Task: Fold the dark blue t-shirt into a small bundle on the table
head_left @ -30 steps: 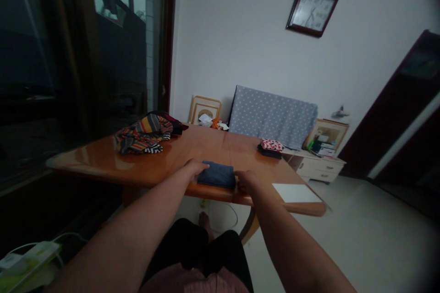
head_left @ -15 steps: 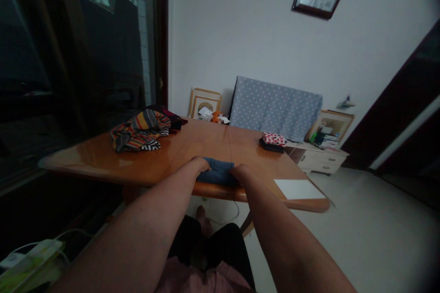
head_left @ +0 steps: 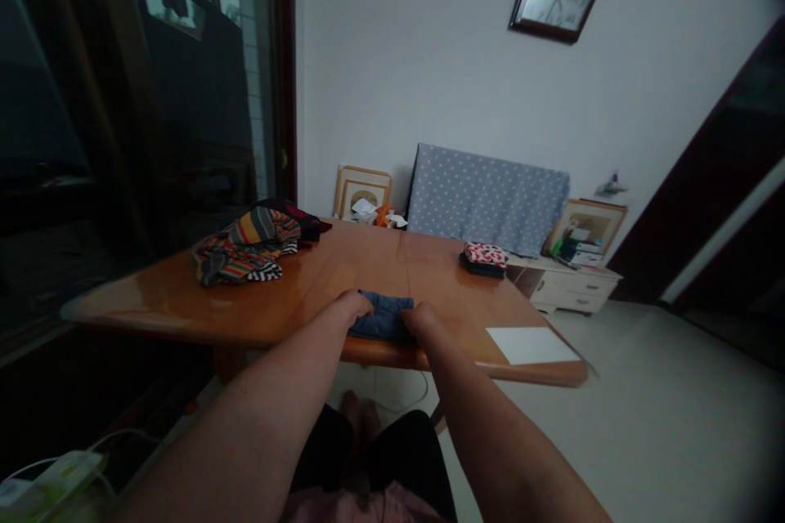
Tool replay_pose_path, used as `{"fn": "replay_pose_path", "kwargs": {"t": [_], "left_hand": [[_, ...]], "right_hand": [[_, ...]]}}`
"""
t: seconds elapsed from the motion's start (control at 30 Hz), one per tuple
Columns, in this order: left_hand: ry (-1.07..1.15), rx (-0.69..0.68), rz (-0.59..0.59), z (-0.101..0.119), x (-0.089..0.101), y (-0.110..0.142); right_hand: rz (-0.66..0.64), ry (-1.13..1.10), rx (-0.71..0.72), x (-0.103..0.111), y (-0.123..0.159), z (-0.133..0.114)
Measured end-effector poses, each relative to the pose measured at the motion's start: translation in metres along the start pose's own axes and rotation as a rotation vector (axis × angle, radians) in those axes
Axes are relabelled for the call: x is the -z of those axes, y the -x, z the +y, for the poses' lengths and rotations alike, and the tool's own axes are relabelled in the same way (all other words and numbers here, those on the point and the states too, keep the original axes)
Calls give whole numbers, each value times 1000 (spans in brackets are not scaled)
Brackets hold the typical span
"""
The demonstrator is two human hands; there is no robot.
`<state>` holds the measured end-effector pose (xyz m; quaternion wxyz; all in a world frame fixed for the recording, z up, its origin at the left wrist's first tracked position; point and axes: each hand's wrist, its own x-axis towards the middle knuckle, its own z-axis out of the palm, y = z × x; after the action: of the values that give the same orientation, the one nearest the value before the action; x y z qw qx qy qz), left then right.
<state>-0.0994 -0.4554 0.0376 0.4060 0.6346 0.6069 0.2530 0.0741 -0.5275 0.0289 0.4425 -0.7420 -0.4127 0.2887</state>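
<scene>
**Left hand [head_left: 352, 309] and right hand [head_left: 420, 320] at either end of a folded dark blue cloth [head_left: 383, 317]**

Both arms stretched forward and angled inward, left forearm [head_left: 245, 421] and right forearm [head_left: 491, 425] converging toward the middle of the bench [head_left: 441, 282]; wrists bent gently downward; both hands partly closed, knuckles up, fingers curled over the cloth's two ends, neither hand spread wide; firmness of any grip impossible to tell, the fingertips being mostly hidden; cloth lying flat against the bench's near edge, about midway along it, with a strip of blue showing between the hands; on the bench's left side, a heap of multicoloured striped cloth [head_left: 245, 252] beside a dark garment [head_left: 300, 221]; toward its right side, a red-and-white patterned cloth [head_left: 484, 254] on a dark folded stack [head_left: 482, 270]; at its near right corner, a white sheet [head_left: 531, 345]; beyond its far edge, a blue polka-dot cover [head_left: 487, 200]; past its far right corner, a white drawer cabinet [head_left: 573, 294].
</scene>
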Motion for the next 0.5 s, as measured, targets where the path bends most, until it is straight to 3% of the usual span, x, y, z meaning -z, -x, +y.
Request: {"fn": "replay_pose_path", "kwargs": {"t": [0.2,0.5], "left_hand": [[-1,-21,67,1,5,10],[290,-63,-79,-1,5,15]], "right_hand": [[147,88,-3,-2,18,-1],[148,-21,-22,10,13,2]]}}
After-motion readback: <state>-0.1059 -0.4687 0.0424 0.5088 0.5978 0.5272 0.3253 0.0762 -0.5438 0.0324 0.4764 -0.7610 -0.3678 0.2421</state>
